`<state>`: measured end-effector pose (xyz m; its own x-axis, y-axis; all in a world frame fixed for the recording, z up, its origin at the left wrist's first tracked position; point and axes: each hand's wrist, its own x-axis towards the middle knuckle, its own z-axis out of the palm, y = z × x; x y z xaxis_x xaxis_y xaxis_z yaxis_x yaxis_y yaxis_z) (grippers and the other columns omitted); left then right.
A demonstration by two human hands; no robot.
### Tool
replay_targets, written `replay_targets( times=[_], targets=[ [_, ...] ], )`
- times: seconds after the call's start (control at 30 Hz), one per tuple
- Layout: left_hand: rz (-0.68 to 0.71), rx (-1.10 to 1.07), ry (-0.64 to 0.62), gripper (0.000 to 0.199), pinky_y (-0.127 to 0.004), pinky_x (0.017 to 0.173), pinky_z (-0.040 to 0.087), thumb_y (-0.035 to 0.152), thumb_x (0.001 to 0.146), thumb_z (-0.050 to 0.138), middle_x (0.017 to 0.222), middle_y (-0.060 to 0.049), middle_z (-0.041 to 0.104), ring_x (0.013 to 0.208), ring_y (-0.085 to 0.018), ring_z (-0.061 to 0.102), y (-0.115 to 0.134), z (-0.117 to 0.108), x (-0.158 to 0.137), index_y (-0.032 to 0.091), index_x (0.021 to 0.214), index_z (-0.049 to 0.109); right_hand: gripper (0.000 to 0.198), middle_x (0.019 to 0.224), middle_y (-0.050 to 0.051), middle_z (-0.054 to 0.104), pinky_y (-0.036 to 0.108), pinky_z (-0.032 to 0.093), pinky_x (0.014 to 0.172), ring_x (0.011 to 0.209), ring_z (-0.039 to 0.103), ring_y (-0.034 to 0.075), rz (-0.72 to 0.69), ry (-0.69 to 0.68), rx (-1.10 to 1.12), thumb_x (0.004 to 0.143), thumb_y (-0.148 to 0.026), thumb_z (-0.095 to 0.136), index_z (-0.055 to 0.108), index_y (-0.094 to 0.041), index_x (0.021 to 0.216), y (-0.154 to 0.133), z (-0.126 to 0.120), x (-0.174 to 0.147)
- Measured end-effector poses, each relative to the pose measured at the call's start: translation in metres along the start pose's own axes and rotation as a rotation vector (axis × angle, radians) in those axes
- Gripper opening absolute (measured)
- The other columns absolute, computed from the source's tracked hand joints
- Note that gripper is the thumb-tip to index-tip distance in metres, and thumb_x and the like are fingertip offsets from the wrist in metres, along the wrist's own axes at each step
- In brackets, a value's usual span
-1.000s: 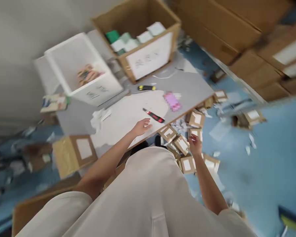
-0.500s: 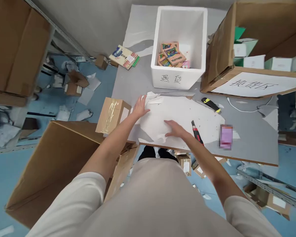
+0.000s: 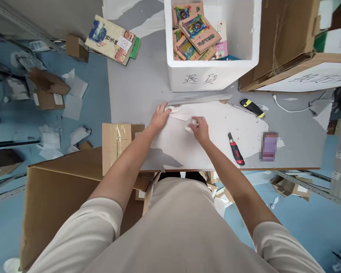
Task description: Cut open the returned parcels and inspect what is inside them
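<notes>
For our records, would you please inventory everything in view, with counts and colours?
Rectangular table: one, grey, centre
Open foam box: one, white, far centre
Illustrated booklets: several, mostly pinkish, inside foam box
Labelled cardboard carton: one, brown, far right
Plastic cutters: two, yellow-black and red-black, right
Blurred rectangle: one, purple, right
Thin cable: one, white, right
Illustrated book: one, cream, far left
Taped cardboard box: one, brown, table's left
Large open carton: one, brown, lower left
Scattered packaging: many, brown and white, floor
Small scrap: one, white, near centre
Left hand: one, bare, touching white paper
Right hand: one, bare, pinching scrap
</notes>
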<state>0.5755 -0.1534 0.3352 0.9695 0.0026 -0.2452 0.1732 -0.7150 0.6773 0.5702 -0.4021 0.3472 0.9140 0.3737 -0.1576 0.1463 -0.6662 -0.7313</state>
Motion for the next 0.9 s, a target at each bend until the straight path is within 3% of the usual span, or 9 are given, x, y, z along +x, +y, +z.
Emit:
replay_targets(
  times=[0.1, 0.17, 0.33, 0.4, 0.5, 0.6, 0.7, 0.8, 0.9],
  targets=[
    [-0.001, -0.047, 0.026, 0.025, -0.046, 0.113, 0.028, 0.02, 0.088, 0.049, 0.147, -0.008, 0.039, 0.137, -0.029, 0.031, 0.002, 0.005, -0.008, 0.02, 0.107, 0.065, 0.055, 0.13, 0.013, 0.047, 0.045, 0.045, 0.098, 0.118, 0.05, 0.029, -0.046, -0.041, 0.059, 0.083, -0.027, 0.062, 0.048, -0.019, 0.136, -0.007, 0.015, 0.05],
    [-0.012, -0.102, 0.053, 0.021, -0.043, 0.113, 0.028, 0.019, 0.088, 0.05, 0.144, -0.008, 0.044, 0.136, -0.027, 0.034, 0.003, 0.009, -0.015, 0.02, 0.102, 0.065, 0.057, 0.125, 0.013, 0.049, 0.047, 0.046, 0.095, 0.113, 0.052, 0.03, -0.024, -0.083, 0.051, 0.082, -0.025, 0.061, 0.048, -0.018, 0.136, -0.007, 0.028, 0.06],
    [-0.073, -0.253, 0.133, 0.016, -0.036, 0.109, 0.033, 0.025, 0.087, 0.054, 0.127, -0.008, 0.057, 0.127, -0.024, 0.046, 0.003, 0.015, -0.032, 0.022, 0.095, 0.067, 0.027, 0.099, 0.011, 0.057, 0.041, 0.047, 0.085, 0.093, 0.056, 0.026, 0.148, 0.003, 0.083, 0.089, -0.038, 0.049, 0.06, -0.018, 0.103, 0.001, 0.046, 0.035],
    [-0.101, -0.279, 0.156, 0.017, -0.035, 0.104, 0.038, 0.03, 0.087, 0.053, 0.114, -0.008, 0.062, 0.118, -0.023, 0.053, 0.01, 0.019, -0.038, 0.023, 0.096, 0.066, 0.029, 0.085, 0.007, 0.057, 0.037, 0.047, 0.079, 0.083, 0.055, 0.023, 0.24, 0.016, 0.172, 0.089, -0.047, 0.05, 0.058, -0.019, 0.086, 0.0, 0.042, 0.02],
    [-0.187, -0.334, 0.201, 0.023, -0.032, 0.088, 0.047, 0.038, 0.09, 0.05, 0.093, -0.005, 0.064, 0.096, -0.02, 0.061, 0.04, 0.032, -0.05, 0.021, 0.099, 0.062, 0.041, 0.068, 0.0, 0.051, 0.03, 0.045, 0.064, 0.066, 0.049, 0.016, 0.407, 0.096, 0.439, 0.087, -0.06, 0.046, 0.051, -0.021, 0.076, -0.007, 0.025, -0.009],
    [-0.192, -0.454, 0.112, 0.028, -0.026, 0.075, 0.048, 0.043, 0.093, 0.045, 0.076, -0.001, 0.059, 0.079, -0.016, 0.059, 0.094, 0.061, -0.07, 0.02, 0.084, 0.058, 0.05, 0.065, -0.002, 0.048, 0.027, 0.043, 0.06, 0.064, 0.049, 0.014, 0.468, 0.251, 0.654, 0.088, -0.067, 0.036, 0.049, -0.021, 0.077, -0.006, 0.001, -0.063],
    [-0.118, -0.524, -0.183, 0.03, -0.025, 0.072, 0.047, 0.039, 0.095, 0.041, 0.072, 0.0, 0.058, 0.074, -0.014, 0.058, 0.16, 0.112, -0.098, 0.019, 0.076, 0.053, 0.052, 0.073, 0.002, 0.054, 0.03, 0.048, 0.068, 0.075, 0.055, 0.017, 0.642, 0.548, 0.673, 0.091, -0.066, 0.03, 0.053, -0.021, 0.08, 0.016, -0.022, -0.148],
    [-0.085, -0.526, -0.528, 0.017, -0.028, 0.075, 0.05, 0.03, 0.094, 0.045, 0.088, -0.002, 0.065, 0.08, -0.015, 0.061, 0.222, 0.184, -0.131, 0.018, 0.099, 0.056, 0.043, 0.09, 0.006, 0.058, 0.032, 0.051, 0.077, 0.089, 0.058, 0.019, 0.882, 0.933, 0.645, 0.092, -0.059, 0.031, 0.053, -0.022, 0.093, 0.055, -0.037, -0.251],
    [-0.004, -0.43, -0.801, 0.031, -0.033, 0.09, 0.049, 0.019, 0.089, 0.051, 0.111, -0.006, 0.065, 0.099, -0.019, 0.062, 0.268, 0.264, -0.168, 0.019, 0.12, 0.053, 0.041, 0.096, 0.005, 0.057, 0.031, 0.052, 0.075, 0.09, 0.058, 0.017, 0.978, 1.146, 0.676, 0.09, -0.058, 0.032, 0.047, -0.023, 0.105, 0.093, -0.038, -0.343]
  ],
)
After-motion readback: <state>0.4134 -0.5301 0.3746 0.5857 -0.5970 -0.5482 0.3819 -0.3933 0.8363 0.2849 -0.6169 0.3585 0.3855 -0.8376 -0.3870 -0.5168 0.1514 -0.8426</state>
